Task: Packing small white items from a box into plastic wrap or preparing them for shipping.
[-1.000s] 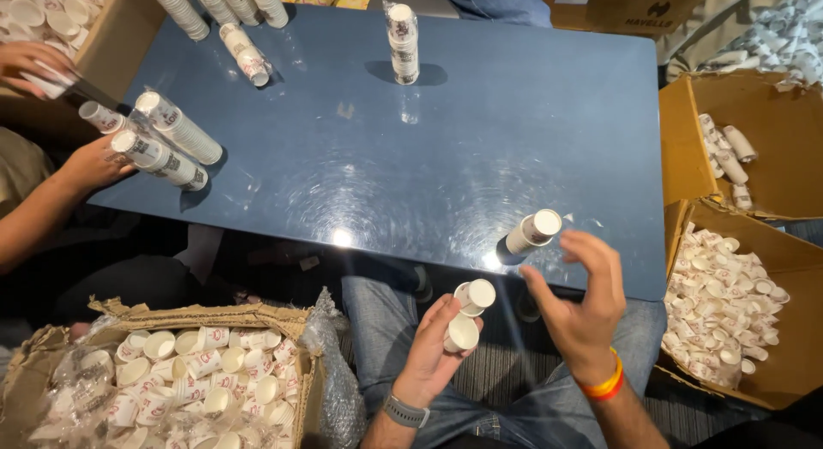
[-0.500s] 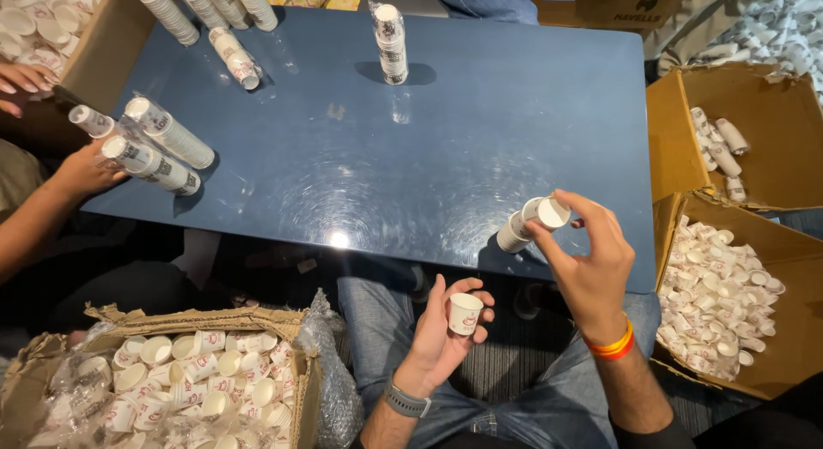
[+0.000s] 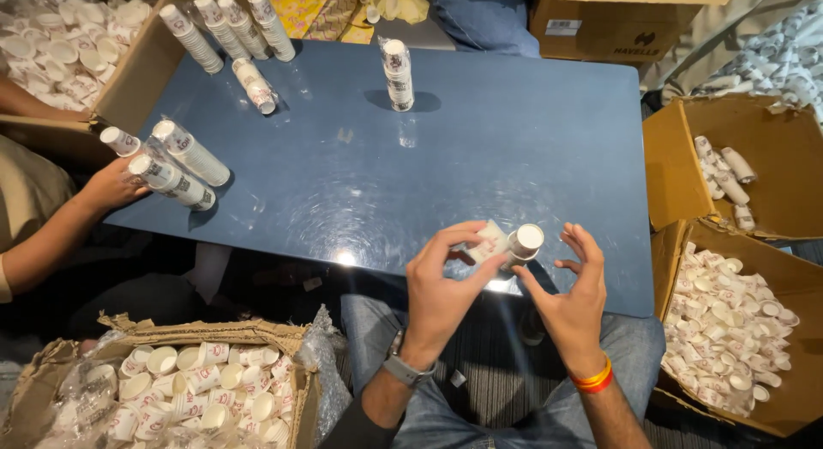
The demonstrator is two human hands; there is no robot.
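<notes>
**Two hands meeting over small paper cups at the table edge**

The person is sitting at the near edge of a dark blue table (image 3: 531, 140), and both hands are working together just above that edge. The left hand (image 3: 441, 282) is closing its fingertips around a single small white paper cup (image 3: 489, 241), which is lying tilted between thumb and fingers. The right hand (image 3: 570, 299) is gripping a short stack of cups (image 3: 521, 246) with the thumb from below, while the other fingers are spreading open above it. The single cup and the stack are touching, or almost touching; I cannot tell which.

On the left wrist a watch (image 3: 403, 369) is showing, and on the right wrist an orange and yellow band (image 3: 593, 380).

At the left side, another person's hand (image 3: 107, 188) is resting on long wrapped cup sleeves (image 3: 176, 166) that are lying on the table. One tall stack (image 3: 397, 74) is standing upright at the far side of the table, and more sleeves (image 3: 231, 29) are lying near the far left corner.

A cardboard box of loose cups (image 3: 171, 389) is standing on the floor at the person's left, and a second open box of cups (image 3: 729, 329) is standing at the right, with another box (image 3: 754, 158) just behind it holding a few short stacks.
</notes>
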